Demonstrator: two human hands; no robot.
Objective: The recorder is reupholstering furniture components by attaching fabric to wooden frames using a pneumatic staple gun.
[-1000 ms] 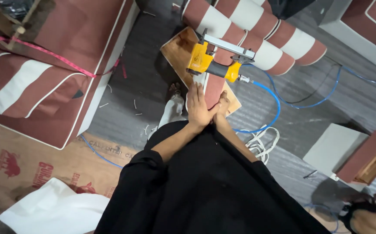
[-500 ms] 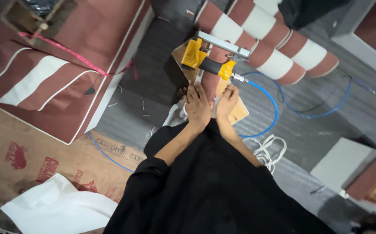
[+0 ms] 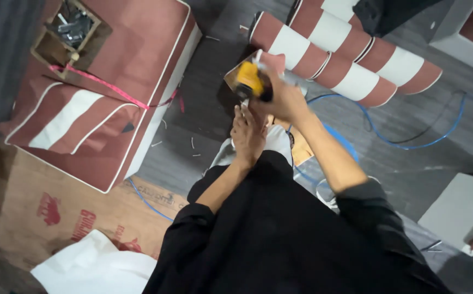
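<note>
The right hand (image 3: pixel 285 100) is closed around the grip of a yellow-and-black pneumatic stapler (image 3: pixel 250 81). The fingers wrap the handle fully; the tool body projects to the left of the fist. The stapler sits above a small upholstered wooden piece (image 3: pixel 269 62), just in front of the striped red-and-white cushion roll (image 3: pixel 351 57). Motion blur obscures the nose of the tool, so its exact pointing direction cannot be told; its long axis appears to run roughly left to right across the view.

The left hand (image 3: pixel 247 133) lies flat, fingers extended and together, pointing away from the body toward the stapler. It presses down on the work directly below the tool and holds nothing.

A blue air hose (image 3: pixel 389 141) runs across the grey floor (image 3: pixel 193 109) to the right. A large red-and-white cushion (image 3: pixel 100 92) lies to the left, partly on brown cardboard (image 3: pixel 56 201).
</note>
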